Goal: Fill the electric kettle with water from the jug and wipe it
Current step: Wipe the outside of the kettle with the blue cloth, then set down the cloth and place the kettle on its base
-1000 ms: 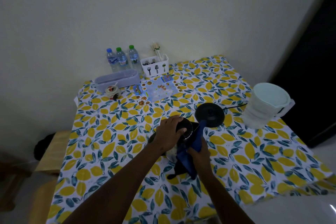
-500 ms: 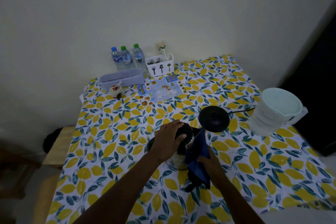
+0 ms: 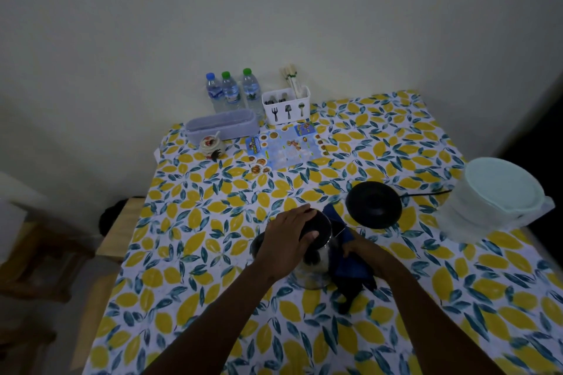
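Kettle (image 3: 313,256) is stood near the table's (image 3: 189,222) middle, off its black base (image 3: 374,204), steadied from above by the left hand (image 3: 288,242) closed over the lid. Since a second ago the blue cloth (image 3: 350,265), clutched in the right hand (image 3: 362,254), is shifted down the kettle's side: wiping is judged underway. Jug (image 3: 493,201), lidded, is at the right edge; contents cannot be told.

three water bottles (image 3: 230,92); one cutlery caddy (image 3: 286,109); one lidded box (image 3: 221,126); one small jar (image 3: 210,145); one leaflet (image 3: 285,146); one kettle (image 3: 315,248); one kettle base (image 3: 374,204); one jug (image 3: 493,201); one blue cloth (image 3: 348,265); two hands, left (image 3: 288,242), right (image 3: 364,251).
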Demonstrator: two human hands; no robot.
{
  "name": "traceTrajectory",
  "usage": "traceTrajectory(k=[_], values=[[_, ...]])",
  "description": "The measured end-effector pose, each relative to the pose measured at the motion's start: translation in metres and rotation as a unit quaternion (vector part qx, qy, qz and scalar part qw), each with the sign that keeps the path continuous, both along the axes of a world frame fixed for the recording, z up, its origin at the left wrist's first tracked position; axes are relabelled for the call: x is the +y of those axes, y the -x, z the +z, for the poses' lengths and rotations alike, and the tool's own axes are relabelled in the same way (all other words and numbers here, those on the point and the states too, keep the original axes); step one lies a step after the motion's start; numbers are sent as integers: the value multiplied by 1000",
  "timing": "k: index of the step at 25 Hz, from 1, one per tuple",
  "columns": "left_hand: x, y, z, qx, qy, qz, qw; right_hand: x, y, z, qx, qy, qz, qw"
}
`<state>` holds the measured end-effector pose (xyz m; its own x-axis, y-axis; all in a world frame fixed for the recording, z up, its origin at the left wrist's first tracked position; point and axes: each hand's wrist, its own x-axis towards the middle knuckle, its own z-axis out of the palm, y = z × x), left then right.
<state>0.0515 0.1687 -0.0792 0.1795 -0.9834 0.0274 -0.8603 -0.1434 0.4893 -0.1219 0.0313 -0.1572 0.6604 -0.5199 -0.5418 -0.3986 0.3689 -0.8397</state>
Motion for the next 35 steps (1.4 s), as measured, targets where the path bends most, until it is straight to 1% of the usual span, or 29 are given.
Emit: traceTrajectory(k=[3,8,12,13,14,16,18,20,23,25,27,28,29,32,34,35], values=[[-1,1,0,-5,14,6,1000,18,8,-7,3,22,-25,999],[-1,1,0,-4,21,8,1000,58,27,-4,24,116,-68,991],[2,11,2,-24,16,28,999,84,47,4,31,96,-136,986],[4,19,3,-38,26,33,998,86,53,7,31,111,-142,983],[5,28,4,-71,52,24,996,87,60,11,29,132,-144,980],[3,54,1,-116,100,-21,988,86,79,20,43,184,-141,972],[-3,81,-4,-80,113,-52,989,81,102,29,82,216,-155,961],[-12,105,-10,-27,100,-68,992,72,128,35,117,254,-173,944],[-27,134,-27,-8,77,-107,991,55,168,37,169,348,-178,905],[-37,152,-42,-14,53,-139,989,42,193,29,225,401,-156,874],[-46,169,-58,-27,33,-159,986,33,209,13,305,442,-110,837],[-50,177,-64,-27,19,-164,986,32,215,3,348,448,-84,819],[-53,184,-71,-24,0,-169,985,32,219,-9,381,443,-47,810],[-57,196,-87,-39,-53,-176,982,43,226,-48,416,396,68,816],[-55,198,-94,-44,-76,-164,982,51,227,-61,412,418,84,805],[-54,198,-97,-43,-93,-158,982,52,227,-63,407,419,82,808]])
